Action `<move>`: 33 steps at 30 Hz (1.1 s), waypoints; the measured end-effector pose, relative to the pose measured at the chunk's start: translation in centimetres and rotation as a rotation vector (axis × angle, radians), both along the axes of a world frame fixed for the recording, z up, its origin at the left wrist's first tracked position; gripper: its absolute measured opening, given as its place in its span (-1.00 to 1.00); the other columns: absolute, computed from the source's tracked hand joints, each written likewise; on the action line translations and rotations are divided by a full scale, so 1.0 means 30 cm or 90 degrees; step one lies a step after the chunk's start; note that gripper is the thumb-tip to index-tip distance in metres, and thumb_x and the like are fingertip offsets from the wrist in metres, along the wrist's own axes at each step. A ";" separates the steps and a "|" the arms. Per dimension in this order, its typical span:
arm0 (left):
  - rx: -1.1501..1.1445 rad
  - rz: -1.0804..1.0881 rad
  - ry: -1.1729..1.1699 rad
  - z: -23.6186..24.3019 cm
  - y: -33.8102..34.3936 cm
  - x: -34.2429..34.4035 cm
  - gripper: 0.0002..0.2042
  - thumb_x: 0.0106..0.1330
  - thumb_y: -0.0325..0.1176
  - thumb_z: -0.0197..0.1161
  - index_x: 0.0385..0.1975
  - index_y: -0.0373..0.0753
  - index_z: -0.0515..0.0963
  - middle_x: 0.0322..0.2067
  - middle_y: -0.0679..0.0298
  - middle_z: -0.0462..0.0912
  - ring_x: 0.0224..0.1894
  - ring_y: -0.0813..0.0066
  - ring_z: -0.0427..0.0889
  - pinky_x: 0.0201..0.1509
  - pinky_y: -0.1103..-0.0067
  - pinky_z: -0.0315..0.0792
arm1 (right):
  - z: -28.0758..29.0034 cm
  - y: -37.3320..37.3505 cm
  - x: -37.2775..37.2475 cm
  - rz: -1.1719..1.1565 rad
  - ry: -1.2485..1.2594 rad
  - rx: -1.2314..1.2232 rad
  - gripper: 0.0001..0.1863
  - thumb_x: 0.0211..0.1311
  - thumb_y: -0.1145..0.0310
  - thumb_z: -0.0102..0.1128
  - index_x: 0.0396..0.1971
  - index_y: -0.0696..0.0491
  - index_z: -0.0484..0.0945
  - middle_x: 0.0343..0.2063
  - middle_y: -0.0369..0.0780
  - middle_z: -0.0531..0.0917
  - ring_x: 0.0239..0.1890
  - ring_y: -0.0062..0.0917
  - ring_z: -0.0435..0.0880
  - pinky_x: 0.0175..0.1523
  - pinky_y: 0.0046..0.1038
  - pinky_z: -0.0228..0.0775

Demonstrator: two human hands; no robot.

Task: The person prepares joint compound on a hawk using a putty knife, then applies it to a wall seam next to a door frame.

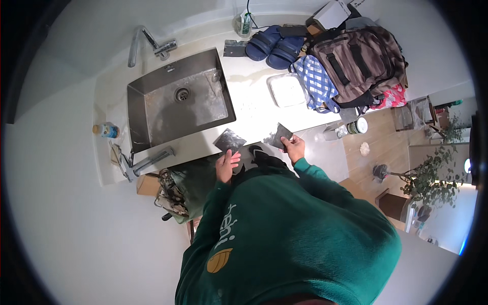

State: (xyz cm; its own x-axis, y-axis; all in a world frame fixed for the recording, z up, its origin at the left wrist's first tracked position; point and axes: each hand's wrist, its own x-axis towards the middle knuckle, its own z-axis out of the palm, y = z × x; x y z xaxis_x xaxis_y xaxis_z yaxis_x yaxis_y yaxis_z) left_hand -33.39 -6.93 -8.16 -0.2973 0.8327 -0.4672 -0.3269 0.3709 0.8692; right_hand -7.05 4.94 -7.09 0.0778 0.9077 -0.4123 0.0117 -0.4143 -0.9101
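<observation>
My left hand [227, 165] grips the lower corner of a thin dark square piece [230, 141] with whitish smears, some fingers spread beside it. My right hand [295, 148] pinches a second thin dark square piece [281, 135] between thumb and fingers, and pale smudges show by its left edge. Both pieces are held apart from each other, at the front edge of the white counter [249, 114]. Their exact kind cannot be made out.
A steel sink [231, 96] with a tap [152, 46] lies to the left. Further right are a white square tub [286, 90], navy sandals [263, 44], a checked cloth bag [315, 79] and a brown backpack [358, 63]. A bottle [108, 130] stands left of the sink.
</observation>
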 end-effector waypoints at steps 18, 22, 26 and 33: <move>0.092 0.410 0.099 0.222 -0.132 -0.073 -0.80 0.42 -0.31 0.28 -0.28 -0.36 0.66 -0.35 0.20 0.75 -0.39 0.57 0.67 -0.28 0.63 0.57 | 0.173 0.705 -0.148 0.536 -0.442 0.420 -0.75 0.17 0.28 0.37 -0.39 0.19 0.61 -0.67 -0.11 0.54 -0.58 -0.45 0.55 -0.38 -0.35 0.37; 0.100 0.431 0.058 0.218 -0.153 -0.091 -0.80 0.42 -0.31 0.29 -0.26 -0.36 0.66 -0.37 0.21 0.75 -0.39 0.57 0.68 -0.27 0.63 0.56 | -0.035 1.134 -0.161 0.678 -0.294 0.310 -0.71 0.07 0.30 0.35 -0.25 0.17 0.66 -0.46 -0.03 0.70 -0.42 -0.29 0.67 -0.24 -0.31 0.46; 0.093 0.476 0.067 0.249 -0.180 -0.091 -0.80 0.42 -0.31 0.29 -0.27 -0.35 0.65 -0.38 0.22 0.74 -0.37 0.57 0.68 -0.28 0.63 0.55 | -0.055 1.287 -0.343 0.826 -0.386 0.297 -0.64 0.01 0.27 0.37 -0.22 0.19 0.65 -0.42 -0.04 0.71 -0.38 -0.31 0.68 -0.20 -0.31 0.47; 0.093 0.547 0.109 0.262 -0.235 -0.072 -0.78 0.42 -0.33 0.28 -0.44 -0.34 0.60 -0.42 0.13 0.75 -0.43 0.52 0.69 -0.34 0.61 0.54 | -0.040 1.117 -0.511 1.024 -0.372 0.269 -0.62 -0.04 0.29 0.38 -0.22 0.20 0.64 -0.45 -0.08 0.68 -0.36 -0.33 0.66 -0.16 -0.33 0.49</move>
State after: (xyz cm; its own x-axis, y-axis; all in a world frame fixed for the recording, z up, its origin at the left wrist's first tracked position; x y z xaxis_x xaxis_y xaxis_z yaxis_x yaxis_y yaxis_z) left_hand -35.54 -13.97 -0.30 -0.9030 0.3381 -0.2652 -0.3023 -0.0613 0.9512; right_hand -22.38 38.45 -8.28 -0.8815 0.2535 -0.3983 0.4683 0.5763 -0.6697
